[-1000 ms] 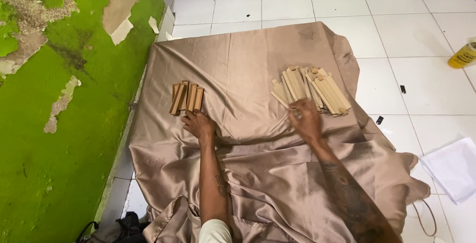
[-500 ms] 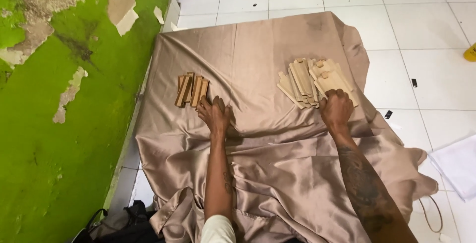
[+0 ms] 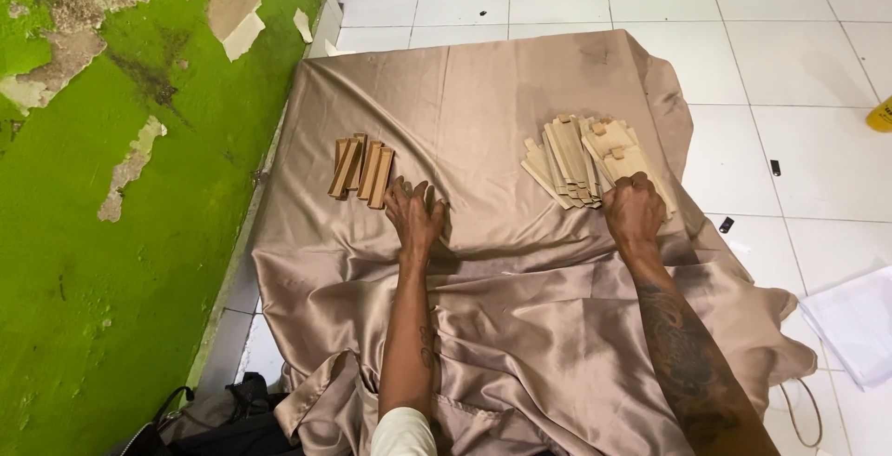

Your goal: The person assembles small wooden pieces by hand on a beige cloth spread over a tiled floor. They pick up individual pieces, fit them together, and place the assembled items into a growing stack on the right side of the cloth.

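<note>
A tan satin cloth (image 3: pixel 483 103) lies spread on a white tiled floor. My left hand (image 3: pixel 413 216) rests flat on it, fingers apart, just right of a small bundle of brown wooden sticks (image 3: pixel 360 170). My right hand (image 3: pixel 634 210) is curled at the near edge of a larger heap of pale wooden slats (image 3: pixel 585 154), its fingers touching the slats. Whether it grips one cannot be told.
A green wall with peeling paint (image 3: pixel 102 186) runs along the left. A white sheet (image 3: pixel 850 321) lies on the tiles at right, a yellow object (image 3: pixel 881 116) at the far right edge. A dark bag (image 3: pixel 209 419) sits near the bottom left.
Both hands have moved outward along the cloth: the right one to the near edge of the slat heap, the left one closer to the stick bundle. The camera view shifted.
</note>
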